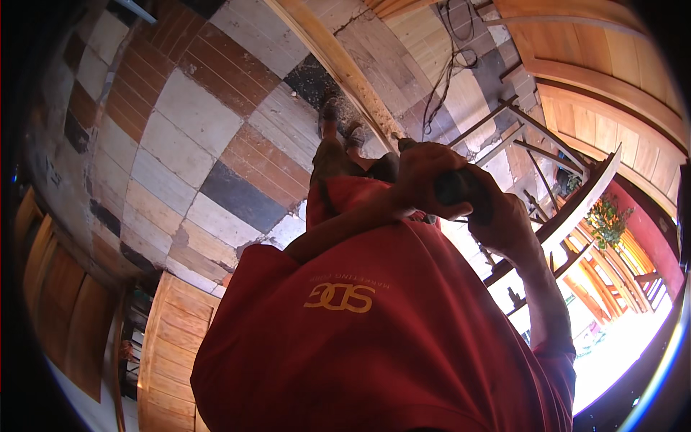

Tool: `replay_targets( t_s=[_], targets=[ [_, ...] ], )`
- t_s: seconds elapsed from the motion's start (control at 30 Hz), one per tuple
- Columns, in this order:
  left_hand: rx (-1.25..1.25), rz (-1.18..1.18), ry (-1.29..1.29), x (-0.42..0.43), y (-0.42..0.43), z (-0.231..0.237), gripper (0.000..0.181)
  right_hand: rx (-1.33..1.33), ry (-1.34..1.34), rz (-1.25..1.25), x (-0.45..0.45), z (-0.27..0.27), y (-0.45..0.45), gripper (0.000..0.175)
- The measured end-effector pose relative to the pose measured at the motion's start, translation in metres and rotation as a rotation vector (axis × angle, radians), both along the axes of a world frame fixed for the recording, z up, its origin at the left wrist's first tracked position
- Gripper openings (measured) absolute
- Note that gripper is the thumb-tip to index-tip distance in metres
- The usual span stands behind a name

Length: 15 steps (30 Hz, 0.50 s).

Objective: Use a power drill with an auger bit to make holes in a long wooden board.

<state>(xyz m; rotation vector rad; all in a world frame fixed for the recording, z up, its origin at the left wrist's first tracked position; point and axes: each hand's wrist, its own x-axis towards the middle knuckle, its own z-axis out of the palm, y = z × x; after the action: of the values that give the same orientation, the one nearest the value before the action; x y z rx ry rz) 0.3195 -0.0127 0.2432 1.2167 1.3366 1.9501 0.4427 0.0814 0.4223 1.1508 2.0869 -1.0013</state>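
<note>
Both of my hands are closed around a dark handheld power tool, which looks like a drill. My left hand wraps its front part, the arm crossing before my red shirt. Behind it, my right hand grips the rear; fingers hide much of the body. The tool's narrow tip meets the near end of a long wooden beam, though the exact contact is too small to make out. Pale wood chips lie along the beam's face and on the floor beside my shoes.
A dark cable lies looped on the patchwork tile floor. To the right stand a metal frame and panelled wooden doors. Another wooden panel is at the lower left. A potted plant is near the bright opening.
</note>
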Motion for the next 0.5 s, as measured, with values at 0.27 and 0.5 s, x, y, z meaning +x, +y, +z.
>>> replay_targets(
  t_s=[0.27,0.5],
  targets=[
    [0.014,0.017,0.014,-0.0032,0.0069,0.0001,0.062,0.039,0.013,0.034,-0.0062,0.0006,0.005,0.08],
    [0.009,0.033,0.006,0.0017,0.0079,-0.0013,0.063,0.047,0.057,-0.001,0.0025,-0.002,0.0013,0.08]
  ],
)
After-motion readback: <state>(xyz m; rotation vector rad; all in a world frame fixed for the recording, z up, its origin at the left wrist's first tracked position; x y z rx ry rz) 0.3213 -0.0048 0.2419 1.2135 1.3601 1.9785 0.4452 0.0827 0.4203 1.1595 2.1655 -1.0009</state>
